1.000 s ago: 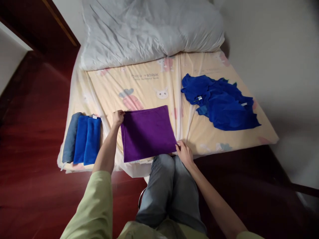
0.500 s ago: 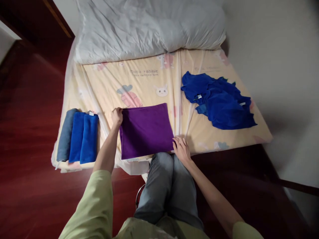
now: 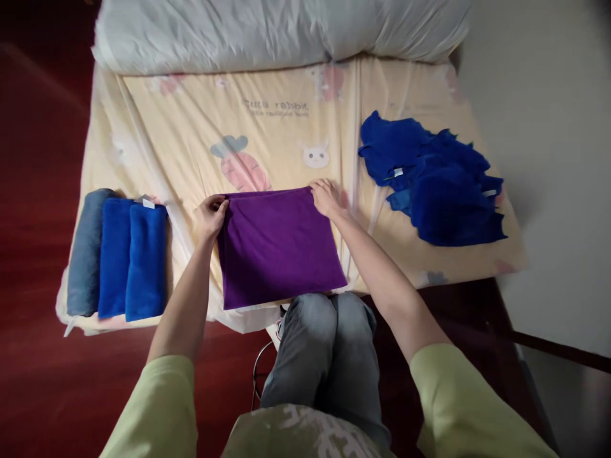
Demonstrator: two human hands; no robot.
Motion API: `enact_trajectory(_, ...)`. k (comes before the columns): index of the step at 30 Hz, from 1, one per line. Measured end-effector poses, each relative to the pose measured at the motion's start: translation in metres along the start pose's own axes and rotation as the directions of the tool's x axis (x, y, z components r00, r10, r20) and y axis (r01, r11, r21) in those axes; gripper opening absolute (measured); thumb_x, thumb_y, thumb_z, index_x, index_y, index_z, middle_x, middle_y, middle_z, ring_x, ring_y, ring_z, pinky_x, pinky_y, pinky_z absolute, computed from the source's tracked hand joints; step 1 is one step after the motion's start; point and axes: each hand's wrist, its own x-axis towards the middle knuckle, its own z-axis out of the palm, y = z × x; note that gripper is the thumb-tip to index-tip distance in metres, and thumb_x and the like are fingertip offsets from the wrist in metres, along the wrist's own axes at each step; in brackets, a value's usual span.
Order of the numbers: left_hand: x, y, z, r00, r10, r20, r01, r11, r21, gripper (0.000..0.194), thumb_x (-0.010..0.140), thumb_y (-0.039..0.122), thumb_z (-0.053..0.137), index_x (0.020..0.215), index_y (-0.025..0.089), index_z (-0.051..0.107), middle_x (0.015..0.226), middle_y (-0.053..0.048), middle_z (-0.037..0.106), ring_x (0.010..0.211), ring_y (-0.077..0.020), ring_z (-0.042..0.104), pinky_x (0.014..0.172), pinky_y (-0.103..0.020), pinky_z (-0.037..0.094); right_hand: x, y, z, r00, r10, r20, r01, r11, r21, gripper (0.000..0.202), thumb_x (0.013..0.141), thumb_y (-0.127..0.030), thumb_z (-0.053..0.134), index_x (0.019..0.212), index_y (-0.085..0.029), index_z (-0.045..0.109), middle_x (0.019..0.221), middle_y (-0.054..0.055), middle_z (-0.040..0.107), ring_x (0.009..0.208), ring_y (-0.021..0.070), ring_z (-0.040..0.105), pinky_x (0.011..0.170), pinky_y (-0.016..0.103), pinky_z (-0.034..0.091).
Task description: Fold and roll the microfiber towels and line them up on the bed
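A purple cloth [image 3: 281, 248], folded into a flat rectangle, lies on the bed before my knees. My left hand [image 3: 211, 215] pinches its far left corner between thumb and fingers, and the layers there are slightly apart. At the far right corner rests my right hand [image 3: 327, 196], its fingers stretched over the cloth's edge; the thumb is hidden. To the left lie two folded blue cloths [image 3: 146, 261] side by side, one with a white tag, and a rolled grey-blue cloth [image 3: 86, 254] next to them. A loose heap of blue cloths [image 3: 443, 184] sits on the right.
The bed [image 3: 181, 127] has a yellow sheet with rabbit and carrot prints under a thin clear cover. A big grey-white quilt [image 3: 267, 32] fills its far side. A pale wall [image 3: 548, 159] stands to the right, and dark red floor [image 3: 33, 222] shows on the left.
My right hand has gone from the purple cloth's near right corner up to its far right corner. My left hand stays at the far left corner. The view has shifted a little.
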Motion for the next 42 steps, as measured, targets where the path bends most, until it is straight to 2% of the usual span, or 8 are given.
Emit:
enact_trajectory(6, 0.005, -0.008, 0.006, 1.0, 0.007, -0.026, -0.008, 1.0, -0.022, 0.032, 0.09, 0.046, 0.067, 0.106, 0.02, 0.076, 0.101, -0.006, 0.078, 0.086, -0.0191, 0.069, 0.086, -0.031, 0.058, 0.028, 0.023, 0.008, 0.999, -0.01, 0.041, 0.011, 1.0, -0.019, 0.023, 0.103, -0.026, 0.057, 0.11, -0.014, 0.074, 0.123, 0.017, 0.068, 0.126, 0.0329, 0.059, 0.114, 0.053, 0.044)
enact_trajectory(15, 0.006, -0.016, 0.02, 0.993, 0.045, -0.113, -0.051, 0.998, -0.048, 0.035, 0.092, 0.051, 0.064, 0.104, 0.02, 0.074, 0.099, -0.005, 0.076, 0.091, -0.021, 0.069, 0.089, -0.034, 0.059, 0.034, 0.032, 0.015, 0.998, 0.056, 0.029, -0.056, 0.998, 0.022, 0.038, 0.108, -0.041, 0.047, 0.127, -0.015, 0.066, 0.13, 0.018, 0.065, 0.133, 0.0345, 0.052, 0.12, 0.06, 0.035)
enact_trajectory(19, 0.007, -0.012, 0.018, 0.989, 0.078, -0.128, -0.076, 0.997, 0.018, 0.028, 0.095, 0.046, 0.061, 0.103, 0.022, 0.073, 0.102, -0.005, 0.075, 0.102, -0.0233, 0.07, 0.092, -0.039, 0.057, 0.02, 0.003, 0.02, 0.994, 0.062, -0.086, -0.059, 0.997, 0.045, 0.048, 0.108, -0.038, 0.041, 0.148, -0.014, 0.053, 0.151, 0.02, 0.052, 0.15, 0.0413, 0.034, 0.123, 0.074, 0.019)
enact_trajectory(23, -0.002, 0.003, 0.012, 0.993, 0.105, -0.056, -0.097, 0.987, 0.129, 0.03, 0.101, 0.037, 0.053, 0.112, 0.013, 0.068, 0.115, -0.009, 0.072, 0.125, -0.0216, 0.063, 0.101, -0.04, 0.048, -0.015, -0.054, 0.023, 0.996, -0.051, -0.068, 0.055, 0.997, 0.051, 0.056, 0.106, -0.035, 0.041, 0.159, -0.019, 0.042, 0.168, 0.015, 0.035, 0.159, 0.0392, 0.02, 0.128, 0.073, 0.005)
enact_trajectory(26, -0.03, 0.021, 0.022, 0.982, 0.189, -0.017, -0.182, 0.965, 0.19, 0.038, 0.099, 0.044, 0.056, 0.129, 0.022, 0.065, 0.144, -0.01, 0.062, 0.15, -0.0296, 0.043, 0.119, -0.049, 0.04, -0.043, -0.085, 0.035, 0.978, -0.203, 0.044, 0.2, 0.977, 0.072, 0.061, 0.105, -0.039, 0.042, 0.163, -0.02, 0.037, 0.172, 0.01, 0.031, 0.162, 0.036, 0.016, 0.131, 0.07, 0.0)
enact_trajectory(29, -0.064, 0.037, 0.044, 0.949, 0.283, 0.143, -0.305, 0.936, 0.175, 0.056, 0.094, 0.054, 0.063, 0.144, 0.029, 0.057, 0.164, -0.005, 0.044, 0.161, -0.034, 0.022, 0.131, -0.056, 0.023, -0.06, -0.094, 0.049, 0.97, -0.221, 0.1, 0.216, 0.974, 0.066, 0.063, 0.107, -0.042, 0.038, 0.165, -0.021, 0.033, 0.175, 0.008, 0.024, 0.164, 0.033, 0.011, 0.131, 0.067, -0.001)
enact_trajectory(33, -0.074, 0.042, 0.057, 0.909, 0.299, 0.29, -0.348, 0.928, 0.134, 0.07, 0.094, 0.061, 0.06, 0.153, 0.025, 0.051, 0.17, -0.005, 0.034, 0.163, -0.0357, 0.009, 0.134, -0.06, 0.005, -0.055, -0.08, 0.054, 0.97, -0.211, 0.121, 0.206, 0.977, 0.05, 0.062, 0.109, -0.047, 0.032, 0.167, -0.025, 0.029, 0.177, 0.003, 0.018, 0.165, 0.0297, 0.006, 0.133, 0.063, -0.002)
enact_trajectory(42, -0.024, 0.006, 0.035, 0.956, 0.247, 0.156, -0.272, 0.949, 0.163, 0.075, 0.097, 0.072, 0.041, 0.15, 0.021, 0.054, 0.17, 0.004, 0.033, 0.163, -0.0214, -0.014, 0.135, -0.047, -0.009, -0.017, -0.012, 0.064, 1.0, -0.012, 0.019, 0.012, 1.0, 0.009, 0.069, 0.109, -0.056, 0.018, 0.171, -0.025, 0.015, 0.176, 0.004, 0.02, 0.165, 0.0286, -0.001, 0.133, 0.065, 0.003)
